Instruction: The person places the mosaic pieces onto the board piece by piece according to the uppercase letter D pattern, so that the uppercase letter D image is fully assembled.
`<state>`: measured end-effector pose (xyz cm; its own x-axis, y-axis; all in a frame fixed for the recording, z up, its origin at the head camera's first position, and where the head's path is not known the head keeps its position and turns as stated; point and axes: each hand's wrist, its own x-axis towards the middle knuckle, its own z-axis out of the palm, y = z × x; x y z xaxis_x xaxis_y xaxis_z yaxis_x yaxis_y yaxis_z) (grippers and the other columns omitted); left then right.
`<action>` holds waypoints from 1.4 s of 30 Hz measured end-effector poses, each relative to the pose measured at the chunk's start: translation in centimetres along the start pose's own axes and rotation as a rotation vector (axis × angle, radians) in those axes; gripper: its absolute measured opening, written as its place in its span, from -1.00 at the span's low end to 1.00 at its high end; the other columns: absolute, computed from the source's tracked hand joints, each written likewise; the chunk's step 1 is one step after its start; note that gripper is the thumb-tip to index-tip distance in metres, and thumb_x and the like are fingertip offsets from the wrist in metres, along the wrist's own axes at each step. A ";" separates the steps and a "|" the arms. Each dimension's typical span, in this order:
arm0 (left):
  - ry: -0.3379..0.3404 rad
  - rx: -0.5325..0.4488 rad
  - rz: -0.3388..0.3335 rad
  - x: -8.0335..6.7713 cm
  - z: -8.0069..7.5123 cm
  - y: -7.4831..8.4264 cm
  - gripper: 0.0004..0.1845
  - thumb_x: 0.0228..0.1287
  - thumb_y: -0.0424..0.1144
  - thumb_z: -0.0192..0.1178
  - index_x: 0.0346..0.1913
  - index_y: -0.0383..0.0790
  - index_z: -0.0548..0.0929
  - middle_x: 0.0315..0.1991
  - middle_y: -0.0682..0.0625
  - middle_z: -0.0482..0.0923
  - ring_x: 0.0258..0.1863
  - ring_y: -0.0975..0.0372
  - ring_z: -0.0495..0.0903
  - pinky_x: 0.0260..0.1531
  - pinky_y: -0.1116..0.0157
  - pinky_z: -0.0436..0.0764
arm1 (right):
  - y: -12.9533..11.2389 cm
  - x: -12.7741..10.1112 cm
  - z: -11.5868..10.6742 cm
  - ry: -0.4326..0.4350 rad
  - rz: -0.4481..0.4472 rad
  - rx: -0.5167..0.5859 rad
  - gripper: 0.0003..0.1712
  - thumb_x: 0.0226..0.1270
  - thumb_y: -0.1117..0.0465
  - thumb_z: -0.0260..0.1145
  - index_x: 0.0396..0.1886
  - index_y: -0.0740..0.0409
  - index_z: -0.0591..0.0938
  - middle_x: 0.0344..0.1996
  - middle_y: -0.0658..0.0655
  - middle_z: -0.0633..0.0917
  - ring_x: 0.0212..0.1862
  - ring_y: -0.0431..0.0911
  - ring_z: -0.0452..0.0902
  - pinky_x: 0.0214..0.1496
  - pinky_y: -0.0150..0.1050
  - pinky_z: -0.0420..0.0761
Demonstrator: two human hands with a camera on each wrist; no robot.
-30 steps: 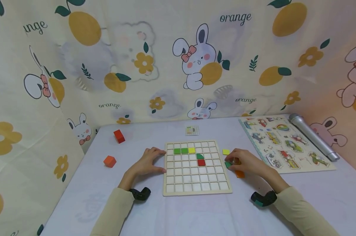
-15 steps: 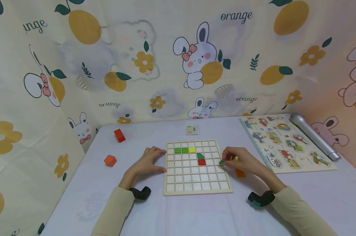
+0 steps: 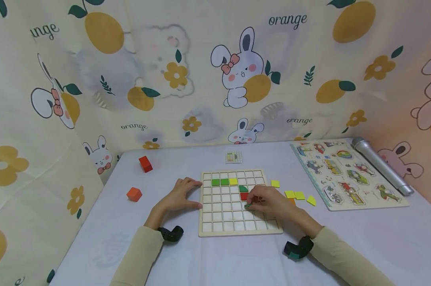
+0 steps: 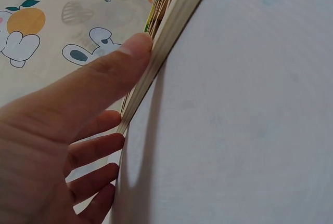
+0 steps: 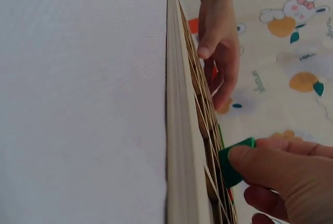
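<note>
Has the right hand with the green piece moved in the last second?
Yes. The right hand has moved left from the table beside the grid board to over its cells, holding the green piece just below the red tile.

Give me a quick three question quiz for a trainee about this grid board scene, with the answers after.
1. True or false: the right hand pinches a green piece over the grid board.
2. Which hand steadies the board's edge? A. the left hand B. the right hand
3. Fill in: the two cubes on the table left of the board are red and ____.

Key: 1. True. 2. A. 3. orange.
</note>
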<state>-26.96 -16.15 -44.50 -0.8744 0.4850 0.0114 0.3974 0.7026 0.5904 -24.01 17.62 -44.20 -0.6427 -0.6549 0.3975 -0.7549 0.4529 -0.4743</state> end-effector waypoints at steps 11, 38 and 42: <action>0.020 0.013 0.008 -0.1 0.1 0.1 -0.18 -0.10 0.07 0.43 0.26 -0.15 0.41 0.15 -0.07 0.34 0.08 0.08 0.20 0.08 0.01 0.31 | -0.1 -0.1 -0.3 -0.053 0.006 -0.076 -0.91 0.03 0.18 0.45 -0.43 -0.06 0.70 -0.30 -0.16 0.62 -0.20 -0.26 0.48 -0.18 -0.35 0.54; -0.005 0.000 -0.004 -0.1 0.0 -0.2 -0.20 -0.09 0.08 0.42 0.27 -0.07 0.40 0.19 -0.01 0.32 0.15 0.11 0.16 0.14 0.03 0.28 | 0.0 0.2 -0.5 -0.068 0.186 0.035 -0.71 0.16 0.19 0.38 -0.08 0.03 0.65 -0.25 -0.11 0.60 -0.29 -0.26 0.45 -0.27 -0.37 0.50; -0.006 -0.003 -0.012 -0.2 -0.1 -0.1 -0.19 -0.09 0.07 0.43 0.28 -0.07 0.40 0.19 -0.02 0.31 0.16 0.09 0.16 0.15 0.01 0.27 | 0.5 0.1 -1.9 -0.015 0.220 0.037 -0.71 0.16 0.24 0.37 -0.08 0.09 0.64 -0.25 -0.05 0.61 -0.27 -0.23 0.46 -0.25 -0.32 0.51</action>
<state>-26.88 -16.32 -44.50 -0.8775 0.4795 -0.0008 0.3856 0.7067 0.5931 -24.68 18.90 -42.94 -0.7890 -0.5518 0.2700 -0.5914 0.5634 -0.5769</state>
